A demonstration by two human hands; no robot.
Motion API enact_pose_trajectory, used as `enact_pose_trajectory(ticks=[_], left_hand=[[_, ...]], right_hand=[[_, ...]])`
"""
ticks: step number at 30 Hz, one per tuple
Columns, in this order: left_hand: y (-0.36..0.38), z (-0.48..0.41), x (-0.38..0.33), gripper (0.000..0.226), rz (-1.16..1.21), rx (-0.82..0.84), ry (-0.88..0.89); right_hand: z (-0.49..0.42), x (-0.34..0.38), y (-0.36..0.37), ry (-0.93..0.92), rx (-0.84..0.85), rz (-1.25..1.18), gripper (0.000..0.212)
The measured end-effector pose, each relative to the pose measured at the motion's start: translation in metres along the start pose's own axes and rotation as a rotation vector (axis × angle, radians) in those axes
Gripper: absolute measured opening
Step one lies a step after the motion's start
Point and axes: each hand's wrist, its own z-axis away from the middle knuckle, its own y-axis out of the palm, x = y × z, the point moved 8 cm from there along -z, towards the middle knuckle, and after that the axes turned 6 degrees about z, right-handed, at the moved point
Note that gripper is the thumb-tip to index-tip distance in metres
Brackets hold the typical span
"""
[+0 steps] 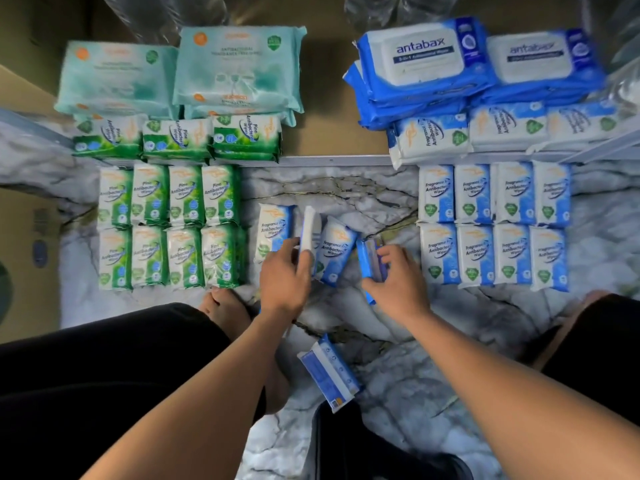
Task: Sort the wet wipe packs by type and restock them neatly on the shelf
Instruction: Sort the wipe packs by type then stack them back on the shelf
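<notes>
On the marble floor, my left hand [285, 275] grips a blue-and-white fragrance-free pack [309, 232] held on edge. My right hand [398, 277] is closed on another blue pack [367, 263], also on edge. Two loose blue packs [337, 249] lie flat between and beside my hands, and one more [329, 374] lies near my knees. Green pine packs [169, 226] stand in two rows at the left. Blue fragrance-free packs [493, 225] stand in two rows at the right.
The low shelf [332, 133] at the back holds teal packs [239, 69] and green pine packs at the left, large blue antabax packs [419, 60] and blue-and-white packs at the right. A cardboard box [29, 258] stands at the far left. My legs frame the bottom.
</notes>
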Motion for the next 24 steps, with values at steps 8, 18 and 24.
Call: enact_pose_trajectory(ticks=[8,18,24], left_hand=[[-0.017,-0.009,0.015,0.037,-0.163,-0.154,-0.045],[-0.006,-0.012,0.006,0.059,-0.342,-0.093,0.045],[-0.006,-0.013,0.009,0.074,-0.324,-0.049,0.024]], right_hand=[[0.012,-0.023,-0.015,0.085,-0.067,-0.243,0.026],[-0.004,-0.033,0.006,0.252,0.224,-0.251,0.026],[0.002,-0.013,-0.014,0.125,-0.075,-0.054,0.034]])
